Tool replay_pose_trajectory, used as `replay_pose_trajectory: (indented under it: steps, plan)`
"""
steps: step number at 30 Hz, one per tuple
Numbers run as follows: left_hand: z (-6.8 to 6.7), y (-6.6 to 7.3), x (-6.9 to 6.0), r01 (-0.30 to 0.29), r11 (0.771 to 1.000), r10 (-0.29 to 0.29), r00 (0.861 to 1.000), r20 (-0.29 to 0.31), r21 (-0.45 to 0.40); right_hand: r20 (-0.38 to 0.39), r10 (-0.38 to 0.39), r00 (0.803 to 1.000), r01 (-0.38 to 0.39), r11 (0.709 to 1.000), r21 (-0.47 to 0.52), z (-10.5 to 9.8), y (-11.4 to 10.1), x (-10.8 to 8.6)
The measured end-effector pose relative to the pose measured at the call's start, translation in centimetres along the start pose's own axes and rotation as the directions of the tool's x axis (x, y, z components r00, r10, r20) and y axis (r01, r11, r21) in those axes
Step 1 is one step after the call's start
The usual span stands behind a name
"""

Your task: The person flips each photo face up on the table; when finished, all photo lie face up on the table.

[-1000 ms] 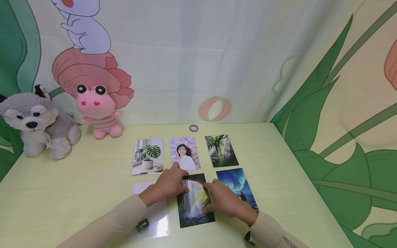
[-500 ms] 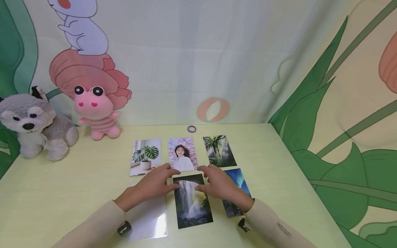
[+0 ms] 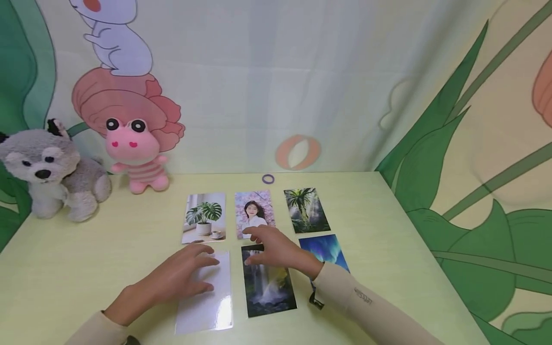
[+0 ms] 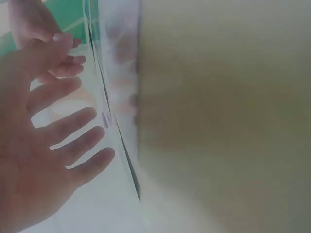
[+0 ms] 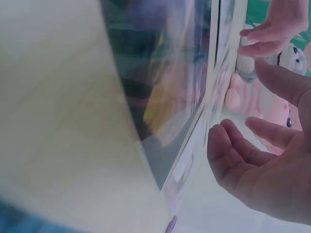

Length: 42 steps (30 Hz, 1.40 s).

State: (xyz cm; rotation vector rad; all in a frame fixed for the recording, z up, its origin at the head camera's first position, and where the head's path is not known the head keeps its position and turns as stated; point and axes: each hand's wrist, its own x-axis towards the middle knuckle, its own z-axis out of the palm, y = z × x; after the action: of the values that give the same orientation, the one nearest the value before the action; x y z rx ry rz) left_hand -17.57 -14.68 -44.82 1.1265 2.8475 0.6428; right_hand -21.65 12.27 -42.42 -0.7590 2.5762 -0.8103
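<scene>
Six glossy photo cards lie in two rows on the table. My left hand (image 3: 178,275), fingers spread, hovers over the pale, glare-covered card (image 3: 204,311) at the front left. In the left wrist view that hand stands apart from the card's surface. My right hand (image 3: 276,247) is above the top of the waterfall card (image 3: 271,292), fingers loosely bent, holding nothing. Behind it lies the portrait card (image 3: 254,206), its lower part covered by the fingers. The aurora card (image 3: 323,249) is partly hidden under my right forearm. The potted plant card (image 3: 204,215) and jungle tree card (image 3: 306,211) lie behind.
A grey plush dog (image 3: 56,172) and a pink plush toy (image 3: 138,153) sit at the back left. A small purple ring (image 3: 268,179) lies near the table's back edge. A printed curtain (image 3: 224,96) hangs behind the table (image 3: 388,287).
Both hands have left the waterfall card's edges. The left hand has moved left and nearer over the pale card; the right has shifted left over the waterfall card's top.
</scene>
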Motion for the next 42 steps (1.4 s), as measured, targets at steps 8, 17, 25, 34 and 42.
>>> replay_pose_trajectory:
  steps: [8,17,25,34,42]
  plan:
    - [0.3,-0.2,-2.4,-0.001,0.999,0.006,0.992,0.127,-0.04,0.024,-0.025,0.999,0.027,0.998,-0.064,1.1,-1.8,2.2]
    - [0.6,0.1,-3.4,0.012,1.0,-0.011,0.986,0.168,-0.006,0.082,-0.017,0.996,0.034,0.977,-0.212,2.7,-3.7,4.0]
    - [0.4,0.3,-4.2,0.06,0.998,-0.061,0.978,0.2,0.009,0.089,0.003,0.996,0.019,0.968,-0.25,3.2,-3.8,4.7]
    - [0.3,0.4,-4.1,0.086,0.996,-0.08,0.973,0.218,-0.02,0.078,0.038,0.996,-0.016,0.963,-0.269,3.4,-4.2,5.3]
    - [0.5,0.4,-4.1,0.089,0.996,-0.08,0.974,0.212,-0.031,0.077,0.061,0.995,-0.035,0.951,-0.307,3.6,-4.3,5.9]
